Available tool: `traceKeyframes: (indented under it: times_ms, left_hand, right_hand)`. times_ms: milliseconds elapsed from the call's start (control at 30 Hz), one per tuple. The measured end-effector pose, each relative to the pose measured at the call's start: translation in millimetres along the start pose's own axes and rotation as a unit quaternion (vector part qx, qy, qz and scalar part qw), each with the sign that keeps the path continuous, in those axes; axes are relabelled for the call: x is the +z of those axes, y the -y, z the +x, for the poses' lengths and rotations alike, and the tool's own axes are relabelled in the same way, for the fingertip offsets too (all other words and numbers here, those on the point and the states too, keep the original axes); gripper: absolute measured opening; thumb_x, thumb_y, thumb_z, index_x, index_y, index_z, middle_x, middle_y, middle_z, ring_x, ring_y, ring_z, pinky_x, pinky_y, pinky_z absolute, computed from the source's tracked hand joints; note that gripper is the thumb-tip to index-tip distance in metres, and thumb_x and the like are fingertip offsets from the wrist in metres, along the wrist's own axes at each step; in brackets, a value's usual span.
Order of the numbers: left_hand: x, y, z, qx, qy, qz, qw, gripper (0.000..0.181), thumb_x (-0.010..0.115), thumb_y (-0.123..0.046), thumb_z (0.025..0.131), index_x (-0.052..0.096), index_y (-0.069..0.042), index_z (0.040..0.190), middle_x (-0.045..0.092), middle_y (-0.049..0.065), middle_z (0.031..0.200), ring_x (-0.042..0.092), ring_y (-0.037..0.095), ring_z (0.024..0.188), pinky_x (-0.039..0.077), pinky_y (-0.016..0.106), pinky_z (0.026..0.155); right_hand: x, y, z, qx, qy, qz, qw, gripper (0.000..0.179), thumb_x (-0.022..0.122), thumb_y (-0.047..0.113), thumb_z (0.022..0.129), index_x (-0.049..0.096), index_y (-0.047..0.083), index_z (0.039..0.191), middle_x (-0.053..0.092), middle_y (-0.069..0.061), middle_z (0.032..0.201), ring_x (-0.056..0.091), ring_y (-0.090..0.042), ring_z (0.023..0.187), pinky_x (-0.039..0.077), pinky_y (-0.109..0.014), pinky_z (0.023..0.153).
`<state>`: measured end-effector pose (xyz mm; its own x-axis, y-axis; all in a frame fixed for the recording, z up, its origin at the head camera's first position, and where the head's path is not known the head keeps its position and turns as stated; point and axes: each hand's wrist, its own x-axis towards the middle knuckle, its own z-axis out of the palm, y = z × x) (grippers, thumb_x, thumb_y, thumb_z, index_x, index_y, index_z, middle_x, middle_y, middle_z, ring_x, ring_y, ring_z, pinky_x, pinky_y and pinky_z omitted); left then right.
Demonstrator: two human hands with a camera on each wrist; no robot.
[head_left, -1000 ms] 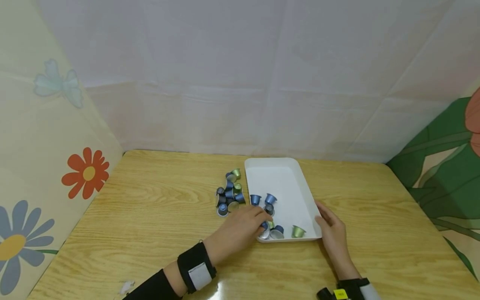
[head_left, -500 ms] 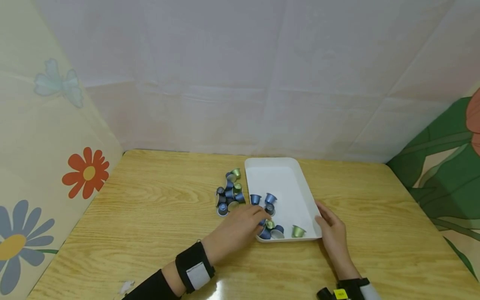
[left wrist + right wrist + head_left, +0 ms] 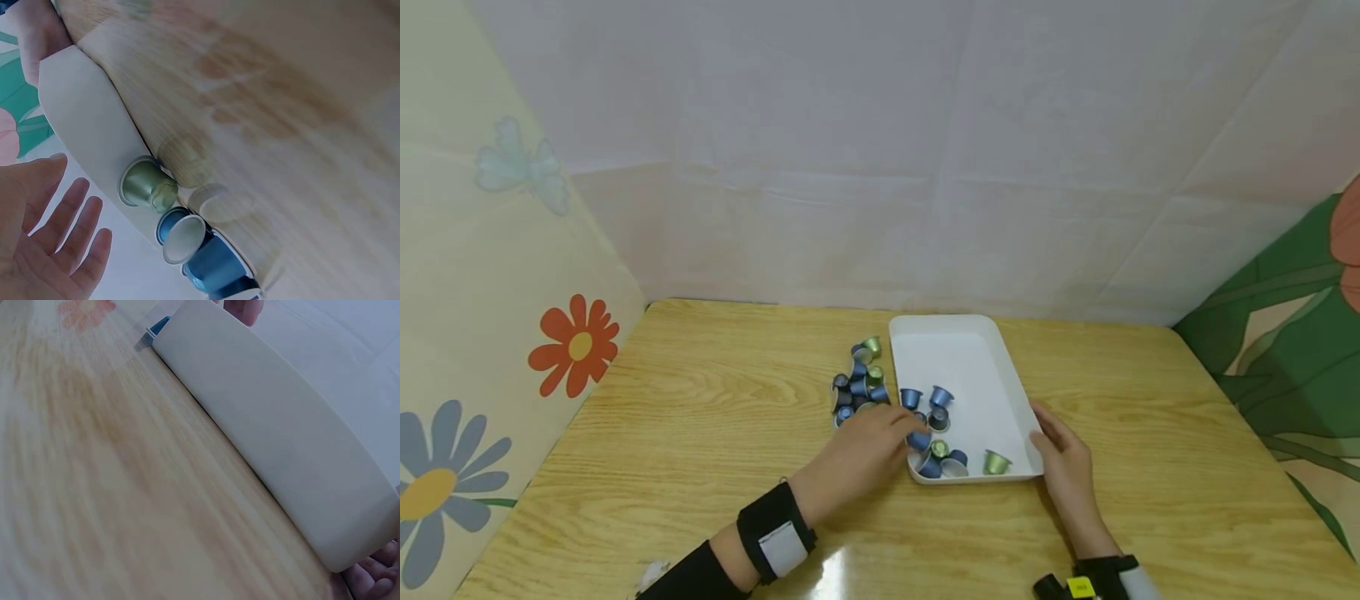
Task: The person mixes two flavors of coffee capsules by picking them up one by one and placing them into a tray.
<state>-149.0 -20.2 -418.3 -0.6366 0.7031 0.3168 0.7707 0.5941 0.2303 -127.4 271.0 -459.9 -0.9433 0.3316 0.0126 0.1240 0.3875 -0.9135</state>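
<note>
A white tray (image 3: 958,354) lies on the wooden table, with blue, dark and green coffee capsules in its near left part. My left hand (image 3: 861,446) hovers at the tray's left rim, fingertips close to a blue capsule (image 3: 918,440). In the left wrist view its fingers are relaxed and spread, with nothing between them. A green capsule (image 3: 149,183) and a blue capsule (image 3: 215,262) lie in front of it. My right hand (image 3: 1066,471) grips the tray's near right side, thumb at the rim; its other fingers show at the tray's end in the right wrist view.
A pile of several coffee capsules (image 3: 859,387) lies on the table just left of the tray, its near part covered by the left hand. A pale cloth (image 3: 850,233) hangs behind the table's back edge. Flower-printed cloths flank both sides.
My left hand has drawn back slightly to the left from the tray. Blue capsules at the tray's left rim have shifted and show more. The right hand and the tray stay in place.
</note>
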Motion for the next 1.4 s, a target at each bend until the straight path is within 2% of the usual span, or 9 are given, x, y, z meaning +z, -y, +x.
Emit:
traceKeyframes:
  times_ms: [367, 667, 900, 1100, 1300, 1400]
  left_hand:
    - [-4.8, 10.5, -7.8, -0.036, 0.004, -0.006, 0.9993, 0.028, 0.069, -0.016, 0.094, 0.067, -0.013, 0.122, 0.066, 0.000, 0.119, 0.061, 0.017, 0.109, 0.050, 0.031, 0.097]
    - [-11.7, 21.5, -12.8, -0.041, -0.014, -0.017, 0.9989, 0.031, 0.071, -0.013, 0.092, 0.067, -0.011, 0.122, 0.066, 0.002, 0.116, 0.061, 0.020, 0.110, 0.050, 0.034, 0.097]
    - [-14.9, 28.8, -16.5, -0.058, -0.003, -0.012, 0.9982, 0.034, 0.073, -0.011, 0.090, 0.066, -0.010, 0.123, 0.066, 0.004, 0.116, 0.061, 0.022, 0.109, 0.051, 0.036, 0.096]
    - [-15.3, 37.2, -20.7, -0.069, -0.004, -0.005, 0.9976, 0.031, 0.074, -0.011, 0.090, 0.066, -0.007, 0.120, 0.066, 0.005, 0.114, 0.063, 0.021, 0.103, 0.054, 0.035, 0.089]
    - [-18.9, 44.8, -23.3, -0.084, 0.009, -0.006, 0.9964, 0.032, 0.075, -0.011, 0.089, 0.067, -0.006, 0.120, 0.065, 0.005, 0.111, 0.064, 0.021, 0.099, 0.055, 0.034, 0.085]
    - [-20.0, 48.1, -24.9, -0.092, 0.015, -0.007, 0.9956, 0.030, 0.074, -0.012, 0.090, 0.067, -0.006, 0.119, 0.064, 0.004, 0.107, 0.063, 0.020, 0.096, 0.056, 0.034, 0.081]
  right_hand:
    - [1, 1, 0.3, 0.000, 0.002, 0.000, 1.0000, 0.043, 0.044, 0.009, 0.104, 0.046, 0.005, 0.147, 0.045, -0.013, 0.149, 0.041, -0.025, 0.137, 0.034, -0.001, 0.089]
    - [0, 1, -0.2, -0.001, 0.003, 0.001, 1.0000, 0.043, 0.044, 0.010, 0.104, 0.046, 0.005, 0.147, 0.045, -0.013, 0.150, 0.041, -0.025, 0.137, 0.033, 0.000, 0.087]
    - [0, 1, 0.2, -0.005, 0.000, 0.002, 1.0000, 0.043, 0.044, 0.008, 0.104, 0.046, 0.005, 0.147, 0.046, -0.013, 0.149, 0.041, -0.024, 0.137, 0.033, 0.000, 0.088]
    - [0, 1, -0.1, -0.002, -0.002, 0.001, 1.0000, 0.043, 0.044, 0.008, 0.104, 0.047, 0.005, 0.147, 0.047, -0.013, 0.148, 0.041, -0.025, 0.136, 0.033, -0.001, 0.088]
    - [0, 2, -0.2, 0.004, -0.001, -0.001, 1.0000, 0.043, 0.044, 0.008, 0.104, 0.047, 0.005, 0.147, 0.046, -0.013, 0.149, 0.041, -0.024, 0.137, 0.036, -0.011, 0.099]
    - [1, 1, 0.0, 0.002, -0.003, 0.002, 1.0000, 0.043, 0.044, 0.007, 0.103, 0.047, 0.005, 0.146, 0.047, -0.012, 0.148, 0.041, -0.023, 0.136, 0.036, -0.008, 0.096]
